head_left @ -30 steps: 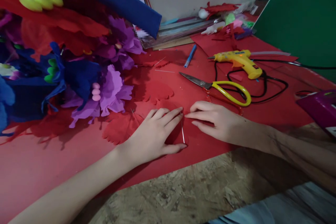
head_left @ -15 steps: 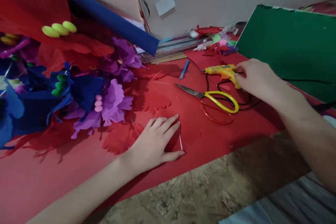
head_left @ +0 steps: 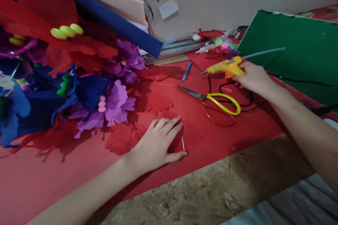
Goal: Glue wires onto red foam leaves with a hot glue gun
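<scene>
My left hand (head_left: pixel 155 142) lies flat with fingers spread on a red foam petal (head_left: pixel 124 137), on the red sheet (head_left: pixel 52 168). A thin metal wire (head_left: pixel 182 137) rests between its thumb and forefinger. My right hand (head_left: pixel 253 77) is closed round the handle of the yellow glue gun (head_left: pixel 224 68), lifted a little off the sheet with its nozzle pointing left. The gun's black cord (head_left: pixel 248 102) loops under it. Yellow-handled scissors (head_left: pixel 213 98) lie between my two hands.
A bunch of red, blue and purple foam flowers (head_left: pixel 79 77) fills the left. A blue foam roll (head_left: pixel 116 24) leans behind it. A green board (head_left: pixel 295 49) stands at the right. A blue pen (head_left: pixel 186 71) and scraps lie near the wall. Bare chipboard (head_left: pixel 198 193) shows in front.
My right hand left the petal, reached back right and closed on the glue gun, raising it off the sheet. My left hand stayed pressed on the petal.
</scene>
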`<control>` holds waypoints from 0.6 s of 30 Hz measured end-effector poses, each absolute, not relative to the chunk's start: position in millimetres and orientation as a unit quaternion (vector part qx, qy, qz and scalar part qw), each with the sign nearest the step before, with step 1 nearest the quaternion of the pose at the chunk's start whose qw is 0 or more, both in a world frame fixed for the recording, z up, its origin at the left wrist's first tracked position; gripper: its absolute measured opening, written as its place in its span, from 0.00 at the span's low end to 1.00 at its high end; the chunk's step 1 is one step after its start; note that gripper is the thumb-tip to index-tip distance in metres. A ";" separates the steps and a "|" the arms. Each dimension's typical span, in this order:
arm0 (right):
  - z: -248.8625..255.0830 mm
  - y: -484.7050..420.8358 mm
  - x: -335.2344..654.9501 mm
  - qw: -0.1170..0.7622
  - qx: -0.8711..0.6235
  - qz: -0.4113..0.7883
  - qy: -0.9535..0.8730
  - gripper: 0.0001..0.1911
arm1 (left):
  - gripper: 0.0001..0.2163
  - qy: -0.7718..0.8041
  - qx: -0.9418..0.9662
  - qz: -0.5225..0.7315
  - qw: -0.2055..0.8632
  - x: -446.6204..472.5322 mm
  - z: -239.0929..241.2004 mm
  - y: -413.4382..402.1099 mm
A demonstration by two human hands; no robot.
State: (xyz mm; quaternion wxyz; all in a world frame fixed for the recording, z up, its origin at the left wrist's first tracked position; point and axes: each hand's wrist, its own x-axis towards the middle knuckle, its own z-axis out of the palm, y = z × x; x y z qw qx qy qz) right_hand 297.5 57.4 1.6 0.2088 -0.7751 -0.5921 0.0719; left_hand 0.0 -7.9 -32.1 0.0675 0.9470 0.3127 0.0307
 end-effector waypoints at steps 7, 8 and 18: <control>-0.5 53.1 291.4 0.294 -0.767 0.051 -0.568 0.20 | 0.29 0.313 0.947 0.027 0.065 -0.1 -33.4 -8.4; -1.0 52.4 290.3 0.302 -0.760 0.044 -0.574 0.21 | 0.29 0.313 0.947 0.027 0.063 -0.2 -33.8 -8.2; 0.9 51.2 285.5 0.312 -0.796 -0.003 -0.519 0.22 | 0.29 0.304 0.951 0.034 0.048 -0.6 -36.5 -6.4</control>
